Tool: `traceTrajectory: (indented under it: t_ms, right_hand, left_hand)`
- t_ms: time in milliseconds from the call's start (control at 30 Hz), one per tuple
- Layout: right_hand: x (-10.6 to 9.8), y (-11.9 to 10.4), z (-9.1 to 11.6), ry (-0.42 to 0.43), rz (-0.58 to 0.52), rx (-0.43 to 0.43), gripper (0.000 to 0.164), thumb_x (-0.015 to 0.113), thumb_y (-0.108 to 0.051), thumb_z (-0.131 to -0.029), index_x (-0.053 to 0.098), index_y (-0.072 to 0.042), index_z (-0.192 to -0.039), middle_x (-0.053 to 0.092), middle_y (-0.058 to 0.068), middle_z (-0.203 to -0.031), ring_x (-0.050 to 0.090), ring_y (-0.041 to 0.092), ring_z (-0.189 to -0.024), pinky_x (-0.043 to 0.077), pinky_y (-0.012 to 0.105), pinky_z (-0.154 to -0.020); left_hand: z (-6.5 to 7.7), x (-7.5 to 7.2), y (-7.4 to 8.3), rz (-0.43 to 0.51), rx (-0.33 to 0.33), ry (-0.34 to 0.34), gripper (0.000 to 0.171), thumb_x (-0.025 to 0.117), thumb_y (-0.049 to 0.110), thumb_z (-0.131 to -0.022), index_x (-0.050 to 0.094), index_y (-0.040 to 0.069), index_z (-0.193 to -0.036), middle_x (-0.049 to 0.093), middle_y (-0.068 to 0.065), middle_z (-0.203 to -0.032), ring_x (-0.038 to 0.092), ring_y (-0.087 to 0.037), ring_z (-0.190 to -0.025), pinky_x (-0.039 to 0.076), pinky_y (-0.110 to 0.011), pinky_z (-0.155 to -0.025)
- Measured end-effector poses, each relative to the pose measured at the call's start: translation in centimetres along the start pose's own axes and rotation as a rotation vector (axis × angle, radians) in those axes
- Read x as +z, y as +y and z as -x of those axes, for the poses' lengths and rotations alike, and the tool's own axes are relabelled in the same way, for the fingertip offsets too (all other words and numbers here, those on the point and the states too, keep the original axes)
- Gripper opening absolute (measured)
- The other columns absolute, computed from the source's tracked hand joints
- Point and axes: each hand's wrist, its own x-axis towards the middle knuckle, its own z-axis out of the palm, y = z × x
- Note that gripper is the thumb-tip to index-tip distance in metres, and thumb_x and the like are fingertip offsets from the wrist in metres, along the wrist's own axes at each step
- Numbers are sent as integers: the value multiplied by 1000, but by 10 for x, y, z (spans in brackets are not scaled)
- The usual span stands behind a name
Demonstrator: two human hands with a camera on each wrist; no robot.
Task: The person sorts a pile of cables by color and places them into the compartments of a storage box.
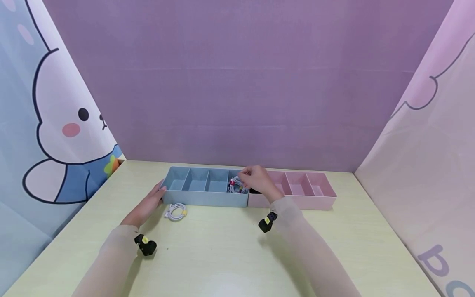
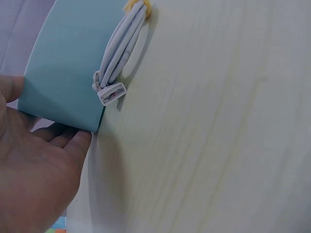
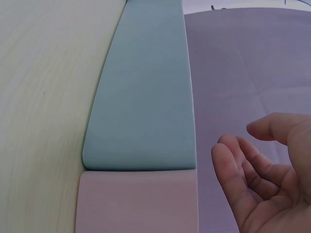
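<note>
A blue divided storage box (image 1: 205, 199) stands on the table, its left end gripped by my left hand (image 1: 149, 203). In the left wrist view, the thumb (image 2: 12, 88) lies at the box's upper edge and the fingers are against its end. Close to that hand, a coiled white cable (image 1: 176, 212) with a yellow tie lies before the box. My right hand (image 1: 257, 180) hovers over the box's rightmost compartment, thumb and fingers apart, holding nothing. Inside that compartment are coiled cables (image 1: 236, 185) with a red tie, partly hidden by the hand.
A pink divided box (image 1: 297, 202) adjoins the blue box's right end. Something black (image 1: 254, 191) shows in its leftmost compartment, mostly hidden by the right hand. A purple backdrop (image 1: 237, 90) rises behind the table (image 1: 208, 255), with printed curtains at both sides.
</note>
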Motion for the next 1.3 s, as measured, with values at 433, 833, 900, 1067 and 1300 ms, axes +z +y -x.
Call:
traceTrajectory:
  t_ms: [433, 833, 900, 1067, 1300]
  right_hand:
    - [17, -13, 5, -57, -39, -11, 28, 59, -23, -102, 69, 1, -113, 69, 22, -98, 70, 30, -84, 61, 33, -72]
    - [38, -15, 8, -117, -36, -74, 20, 60, -25, -102, 72, -9, -105, 71, 10, -84, 70, 23, -79, 60, 30, -69]
    - [40, -15, 8, -120, -36, -80, 20, 61, -25, -102, 73, -9, -104, 70, 9, -83, 70, 21, -77, 60, 30, -69]
    - [45, -17, 11, -129, -57, -69, 19, 61, -26, -101, 73, -11, -105, 70, 6, -83, 69, 19, -76, 60, 31, -70]
    - [59, -22, 10, -141, -13, -83, 21, 65, -28, -97, 74, -11, -105, 70, -1, -79, 69, 16, -69, 59, 30, -67]
  left_hand:
    - [-1, 1, 1, -2, 19, 6, 69, 17, 57, -106, -15, 28, -160, -14, -12, -166, -6, -41, -150, 8, -63, -118]
    - [-2, 0, 1, -5, 26, 8, 69, 17, 57, -107, -15, 27, -160, -14, -13, -166, -7, -41, -150, 9, -61, -118]
    - [-1, -1, 1, -7, 27, 8, 69, 17, 56, -107, -15, 27, -160, -14, -13, -166, -7, -41, -150, 9, -61, -118]
    - [-1, -1, 1, -3, 20, 4, 70, 18, 59, -106, -15, 28, -159, -14, -12, -166, -6, -41, -150, 9, -62, -118]
    - [0, 0, 2, 0, 17, -1, 70, 18, 59, -106, -15, 28, -159, -14, -13, -166, -6, -41, -150, 8, -63, -118]
